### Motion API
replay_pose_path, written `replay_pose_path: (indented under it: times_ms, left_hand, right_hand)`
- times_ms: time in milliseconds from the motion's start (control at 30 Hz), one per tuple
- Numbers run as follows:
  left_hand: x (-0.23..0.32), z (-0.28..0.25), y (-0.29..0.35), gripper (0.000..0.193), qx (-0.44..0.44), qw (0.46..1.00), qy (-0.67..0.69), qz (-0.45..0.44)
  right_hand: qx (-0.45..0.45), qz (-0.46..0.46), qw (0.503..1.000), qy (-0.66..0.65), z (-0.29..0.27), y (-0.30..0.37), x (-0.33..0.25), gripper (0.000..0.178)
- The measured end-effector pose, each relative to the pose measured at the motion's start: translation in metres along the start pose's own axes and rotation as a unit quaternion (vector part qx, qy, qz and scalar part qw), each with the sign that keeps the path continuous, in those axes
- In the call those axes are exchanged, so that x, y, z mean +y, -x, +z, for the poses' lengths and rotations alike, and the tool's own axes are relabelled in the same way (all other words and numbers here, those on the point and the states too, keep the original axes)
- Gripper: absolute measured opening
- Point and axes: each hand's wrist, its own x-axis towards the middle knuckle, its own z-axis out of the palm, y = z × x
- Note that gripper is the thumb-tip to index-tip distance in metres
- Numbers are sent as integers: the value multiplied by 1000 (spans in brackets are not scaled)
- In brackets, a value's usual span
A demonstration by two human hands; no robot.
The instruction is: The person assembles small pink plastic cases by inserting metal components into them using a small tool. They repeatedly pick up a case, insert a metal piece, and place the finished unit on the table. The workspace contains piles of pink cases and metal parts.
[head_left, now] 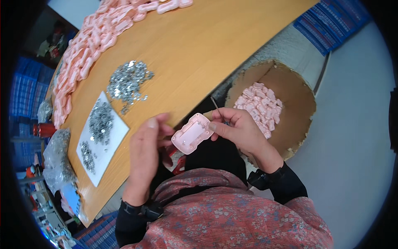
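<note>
My right hand (240,128) pinches the right edge of a pink plastic shell (191,135), tilted so its hollow inner side with small round posts faces up. A thin metal tool (215,106), its exact kind unclear, sticks up from between the same hand's fingers. Beside the shell's left edge, my left hand (143,149) has its fingers stretched and apart, with nothing seen in it. To the left on the table lies a heap of small shiny silver pieces (130,81). More small metal pieces (101,122) sit in two piles on a white board (118,135).
Many pink shells (89,47) cover the far left of the wooden table (199,45). At my right stands a round brown cardboard bin (296,99) holding pink parts (259,106). Clear plastic bags (58,155) and a red can (44,130) are along the left edge. Blue stacks (331,23) stand far right.
</note>
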Motion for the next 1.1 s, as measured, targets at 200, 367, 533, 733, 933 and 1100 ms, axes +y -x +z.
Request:
replay_pose_path:
  times_ms: [200,367,533,733,933,1100]
  left_hand:
    - [3,-16,-4,54,47,998,-25,32]
    - [-1,-41,-7,54,90,995,-18,47]
    - [12,-84,-14,45,84,992,-82,51]
    - [23,-161,-29,29,109,976,-157,103]
    - [21,-240,-112,29,209,907,-348,111]
    - [-15,-303,-226,31,263,804,-489,214]
  right_hand:
    - [101,49,993,32,-67,30,0,21]
    - [176,71,980,61,-104,45,11,29]
    - [342,67,932,99,-168,66,47,35]
    - [382,-115,915,57,-182,29,48,29]
    - [251,-202,932,169,-13,-44,-34,27]
    - [95,-260,923,268,73,-105,-27,25]
